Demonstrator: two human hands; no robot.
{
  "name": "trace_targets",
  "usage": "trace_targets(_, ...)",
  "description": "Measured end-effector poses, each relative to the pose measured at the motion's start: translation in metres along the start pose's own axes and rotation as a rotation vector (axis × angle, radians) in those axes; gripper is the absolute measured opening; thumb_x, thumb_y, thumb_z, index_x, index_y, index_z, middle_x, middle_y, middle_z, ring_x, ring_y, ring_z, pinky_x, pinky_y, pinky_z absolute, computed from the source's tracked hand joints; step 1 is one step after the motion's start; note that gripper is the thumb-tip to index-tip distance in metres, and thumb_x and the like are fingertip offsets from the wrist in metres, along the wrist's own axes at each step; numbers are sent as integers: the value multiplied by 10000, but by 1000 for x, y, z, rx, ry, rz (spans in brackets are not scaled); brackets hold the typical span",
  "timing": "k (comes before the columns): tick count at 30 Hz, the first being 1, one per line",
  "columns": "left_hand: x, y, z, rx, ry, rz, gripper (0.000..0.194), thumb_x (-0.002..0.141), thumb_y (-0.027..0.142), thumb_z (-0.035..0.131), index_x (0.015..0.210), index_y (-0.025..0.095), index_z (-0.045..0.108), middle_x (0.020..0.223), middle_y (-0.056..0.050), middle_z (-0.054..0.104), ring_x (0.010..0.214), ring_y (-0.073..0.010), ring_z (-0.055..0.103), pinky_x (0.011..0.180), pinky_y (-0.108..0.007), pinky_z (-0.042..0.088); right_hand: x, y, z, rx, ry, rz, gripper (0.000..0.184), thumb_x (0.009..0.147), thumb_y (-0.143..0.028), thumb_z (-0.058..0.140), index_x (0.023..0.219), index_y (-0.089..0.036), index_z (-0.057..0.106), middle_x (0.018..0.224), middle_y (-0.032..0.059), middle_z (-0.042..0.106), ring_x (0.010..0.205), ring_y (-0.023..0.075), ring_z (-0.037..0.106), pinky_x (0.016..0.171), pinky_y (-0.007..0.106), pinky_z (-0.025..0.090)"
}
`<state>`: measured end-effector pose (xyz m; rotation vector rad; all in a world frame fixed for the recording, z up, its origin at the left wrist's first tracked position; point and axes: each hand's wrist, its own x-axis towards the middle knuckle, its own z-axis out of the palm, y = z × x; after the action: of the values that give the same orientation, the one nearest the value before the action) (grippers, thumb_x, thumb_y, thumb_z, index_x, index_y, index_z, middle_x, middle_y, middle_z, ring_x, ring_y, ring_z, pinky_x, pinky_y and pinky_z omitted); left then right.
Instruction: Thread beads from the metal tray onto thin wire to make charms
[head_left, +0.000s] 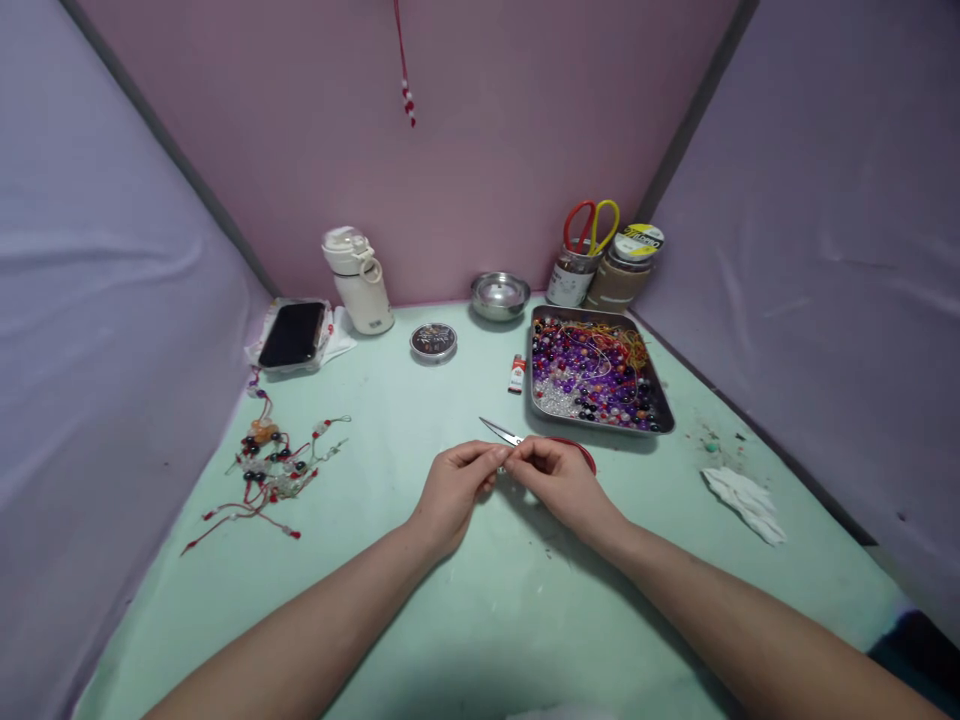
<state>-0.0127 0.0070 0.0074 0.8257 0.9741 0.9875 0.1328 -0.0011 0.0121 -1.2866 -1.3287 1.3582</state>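
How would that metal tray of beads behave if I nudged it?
The tray would probably slide rather than tip, being wide and low. Its loose round beads would likely roll a little, though the raised rim should keep them in.

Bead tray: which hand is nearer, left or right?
Right. The right hand is just in front of the bead tray, not touching it; the left hand is farther off, beyond the tray's left side.

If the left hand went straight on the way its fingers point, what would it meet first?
Most likely the right hand, directly ahead of the left hand. They look touching or nearly so; depth between them is hard to judge.
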Motion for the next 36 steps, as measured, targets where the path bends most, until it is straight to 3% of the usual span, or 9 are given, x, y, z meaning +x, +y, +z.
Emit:
trace_targets(9,0,-1,-1,-2,-9,23,213,706,344,721,755,137,727,575,16,480,561,-74,360,534,-232,246,-1,-3,2,-55,30,-2,278,751,-420,620,667,-165,549,583,-34,482,538,92,390,508,228,309)
trace_targets(22,0,-1,-1,-18,1,27,208,703,345,721,755,144,724,587,11,496,561,-84,372,536,-234,268,-2,-1,1,-62,20,-12,232,764,-384,604,705,-167,548,612,-25,484,565,103,420,535,237,343)
trace_targets(24,-2,5,-1,65,5,77,191,720,343,706,744,155,727,639,-6,541,590,-97,412,563,-241,310,-3,1,1,-48,36,-58,187,776,-350,606,826,-176,559,676,-18,503,601,114,454,568,246,377)
trace_targets(28,-7,19,0,332,14,320,117,746,289,683,716,196,748,775,-41,604,766,-150,522,703,-272,392,-6,3,0,-111,78,-260,257,796,-260,598,1045,-218,549,924,34,514,747,142,503,638,266,416)
trace_targets(30,-9,23,1,381,1,376,113,756,277,672,709,214,754,755,-33,588,764,-153,530,716,-277,405,-7,2,0,-186,62,-334,203,804,-236,594,1007,-223,585,965,49,515,799,157,507,654,274,417)
trace_targets(33,-10,23,1,399,-7,408,113,771,267,660,738,225,759,749,-31,594,748,-153,543,714,-280,419,-8,1,-1,-230,37,-363,38,831,-242,581,824,-211,601,870,40,537,797,167,516,680,289,419)
trace_targets(36,-10,21,0,402,8,435,111,781,261,656,745,222,754,751,-35,623,750,-155,559,709,-278,423,-7,1,-1,-243,34,-374,84,843,-242,580,766,-210,592,824,33,559,795,169,530,719,305,425)
